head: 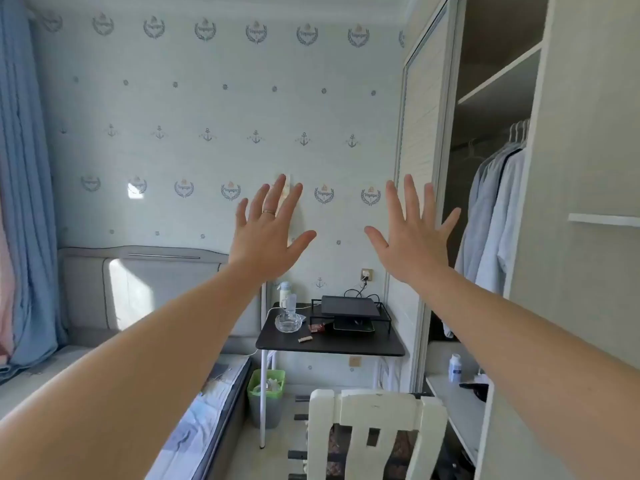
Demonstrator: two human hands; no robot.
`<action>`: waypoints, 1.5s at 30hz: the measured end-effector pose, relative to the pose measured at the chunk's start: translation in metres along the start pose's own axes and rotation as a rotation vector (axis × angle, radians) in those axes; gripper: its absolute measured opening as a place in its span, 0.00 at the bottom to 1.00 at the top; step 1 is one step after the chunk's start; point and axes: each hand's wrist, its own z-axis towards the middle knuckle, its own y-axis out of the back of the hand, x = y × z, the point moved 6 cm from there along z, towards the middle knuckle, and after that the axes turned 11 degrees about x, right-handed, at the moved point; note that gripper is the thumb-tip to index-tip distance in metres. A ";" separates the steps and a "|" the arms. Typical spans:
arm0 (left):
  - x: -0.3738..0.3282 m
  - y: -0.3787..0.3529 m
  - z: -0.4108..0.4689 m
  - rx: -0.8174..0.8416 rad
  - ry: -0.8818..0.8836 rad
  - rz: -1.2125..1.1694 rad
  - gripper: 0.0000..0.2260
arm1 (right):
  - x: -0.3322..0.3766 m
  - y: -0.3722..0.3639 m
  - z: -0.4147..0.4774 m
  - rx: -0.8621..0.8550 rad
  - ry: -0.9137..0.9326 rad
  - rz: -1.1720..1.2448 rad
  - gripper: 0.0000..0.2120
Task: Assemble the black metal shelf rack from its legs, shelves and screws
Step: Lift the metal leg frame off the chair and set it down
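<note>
Both my arms are stretched out in front of me at chest height. My left hand point(268, 233) is raised with fingers spread wide, a ring on one finger, holding nothing. My right hand point(414, 233) is raised the same way, fingers spread and empty. Far below and beyond them, a black metal shelf rack point(349, 311) stands on a small black table point(329, 342), with a dark flat object on its top shelf and a green-edged pad beneath. Neither hand touches the rack. I see no loose legs or screws.
On the table are a glass ashtray point(287, 322), a clear jug point(289, 303), a red packet point(316, 328) and a small roll point(304, 339). A white chair back point(374, 427) stands in front. A green bin point(266, 386), a bed at left and an open wardrobe point(498, 188) flank the table.
</note>
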 end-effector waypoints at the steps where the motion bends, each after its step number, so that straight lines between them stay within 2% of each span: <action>1: 0.005 -0.001 -0.005 0.022 -0.010 -0.020 0.35 | 0.008 -0.004 -0.003 0.000 0.005 0.008 0.37; 6: 0.038 -0.026 -0.038 0.020 -0.058 -0.042 0.33 | 0.041 -0.040 -0.022 0.023 0.114 0.076 0.35; 14: 0.099 -0.112 -0.092 0.111 -0.021 -0.127 0.29 | 0.095 -0.145 -0.050 0.228 0.294 0.241 0.31; 22: 0.169 -0.243 -0.123 0.308 0.108 -0.179 0.27 | 0.143 -0.296 -0.052 0.411 0.384 0.417 0.30; 29: 0.235 -0.354 -0.150 0.523 0.264 -0.181 0.29 | 0.190 -0.433 -0.043 0.666 0.406 0.441 0.32; 33: 0.270 -0.409 -0.163 0.630 0.313 -0.186 0.30 | 0.219 -0.498 -0.045 0.798 0.384 0.429 0.32; 37: 0.310 -0.473 -0.162 0.733 0.312 -0.221 0.30 | 0.245 -0.557 -0.038 0.849 0.320 0.415 0.32; 41: 0.350 -0.538 -0.148 0.832 0.262 -0.279 0.30 | 0.263 -0.618 -0.024 0.920 0.200 0.342 0.32; 45: 0.375 -0.591 -0.129 0.957 0.190 -0.363 0.30 | 0.269 -0.669 -0.016 1.035 -0.001 0.283 0.32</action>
